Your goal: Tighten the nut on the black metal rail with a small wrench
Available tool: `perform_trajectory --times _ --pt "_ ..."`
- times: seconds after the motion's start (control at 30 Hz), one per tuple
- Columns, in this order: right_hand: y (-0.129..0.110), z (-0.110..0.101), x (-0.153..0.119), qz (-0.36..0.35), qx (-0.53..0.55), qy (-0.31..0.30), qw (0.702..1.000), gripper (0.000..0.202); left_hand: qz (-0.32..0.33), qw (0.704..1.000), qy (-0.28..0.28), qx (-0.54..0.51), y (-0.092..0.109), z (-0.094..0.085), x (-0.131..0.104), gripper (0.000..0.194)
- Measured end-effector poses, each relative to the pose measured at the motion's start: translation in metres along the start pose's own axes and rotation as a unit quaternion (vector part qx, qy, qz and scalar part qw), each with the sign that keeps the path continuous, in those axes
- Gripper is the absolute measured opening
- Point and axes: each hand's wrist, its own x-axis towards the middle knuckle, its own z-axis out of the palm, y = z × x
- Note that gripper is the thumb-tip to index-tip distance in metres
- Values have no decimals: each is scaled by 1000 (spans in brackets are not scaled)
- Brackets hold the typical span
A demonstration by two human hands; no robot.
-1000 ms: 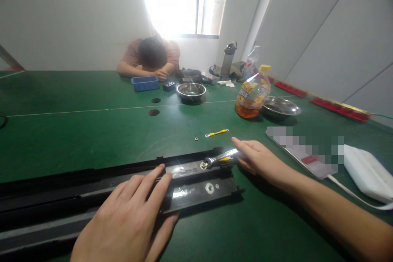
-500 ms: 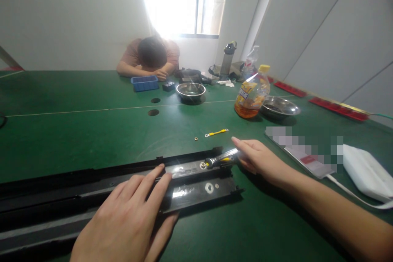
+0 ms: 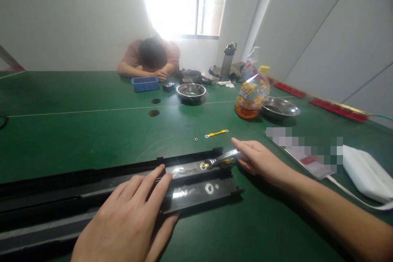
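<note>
Fingers stretched out, my left hand (image 3: 129, 208) lies across a long black metal channel (image 3: 196, 196), its thumb at the near edge. My right hand (image 3: 253, 155) is closed around the handle of a shiny wrench (image 3: 225, 155). The wrench's head sits at a round fastening spot near the channel's right end, where a bit of yellow shows; the exact contact is too small to make out. On the near strip there is a pale ring mark (image 3: 209, 188) with a small hole beside it. Beyond the channel lie a yellow wire with ring terminals (image 3: 216, 134) and a small brass-coloured nut (image 3: 196, 139).
On the green table (image 3: 92, 139) stand a juice bottle (image 3: 250, 94), two steel bowls (image 3: 190, 92) and a blue bin (image 3: 145, 83). A phone-like slab (image 3: 307, 157) and white block (image 3: 367, 174) with a cable lie right. Across the table a person (image 3: 150, 57) rests head down.
The wrench's handle has shifted very slightly in my right hand's grip. My left hand and the channel are in nearly the same place.
</note>
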Motion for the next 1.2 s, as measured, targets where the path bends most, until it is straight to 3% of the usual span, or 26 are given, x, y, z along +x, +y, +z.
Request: perform_trajectory --times 0.27,0.47,0.7,1.2 --pt "-7 0 -1 -36 -46 3 998 45 -5 1000 -10 -3 0 -2 1 61" --pt "-10 -11 -2 -108 -114 -51 986 35 -8 1000 -16 -1 0 -1 0 62" --pt "-3 -11 1 -192 -233 -57 952 28 -5 1000 -10 -2 1 0 1 61" --pt "-10 -12 0 -143 -162 -53 975 29 -10 1000 -13 -4 1 0 1 61"
